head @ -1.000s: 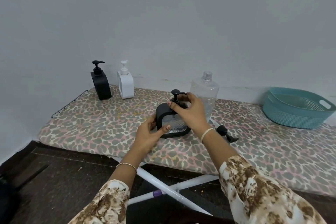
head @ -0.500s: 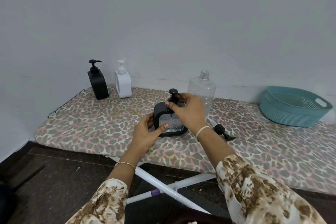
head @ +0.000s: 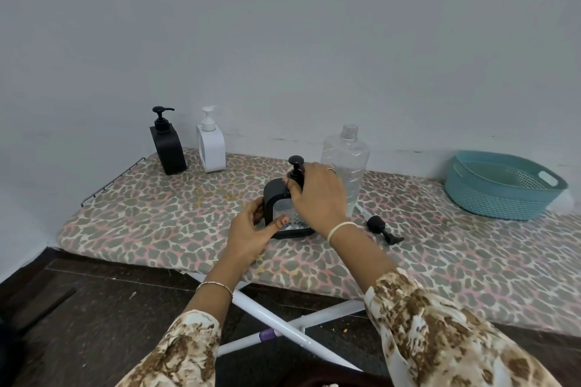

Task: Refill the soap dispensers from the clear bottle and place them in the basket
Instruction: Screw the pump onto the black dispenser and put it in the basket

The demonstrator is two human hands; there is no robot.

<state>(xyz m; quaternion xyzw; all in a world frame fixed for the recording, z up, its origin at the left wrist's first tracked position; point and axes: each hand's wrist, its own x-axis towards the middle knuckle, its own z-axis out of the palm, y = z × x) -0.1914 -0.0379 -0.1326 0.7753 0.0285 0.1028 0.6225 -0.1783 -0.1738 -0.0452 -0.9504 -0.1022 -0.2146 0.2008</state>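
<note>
A black-framed soap dispenser (head: 276,195) with a clear ribbed front stands in the middle of the leopard-print board (head: 176,214). My left hand (head: 251,229) grips its left side, thumb across the front. My right hand (head: 317,195) curls round its black pump top (head: 296,166). Behind my right hand stands the clear bottle (head: 345,154), uncapped and upright. A black dispenser (head: 166,143) and a white dispenser (head: 210,144) stand at the back left. The teal basket (head: 503,198) sits at the far right.
A loose black pump head (head: 382,228) lies on the board just right of my right wrist. The wall runs along the board's far edge. White crossed legs (head: 292,331) show under the board above a dark floor.
My right hand has shifted round the pump top, wrist turned further over it. The left hand keeps its grip on the dispenser body. The view has moved slightly.
</note>
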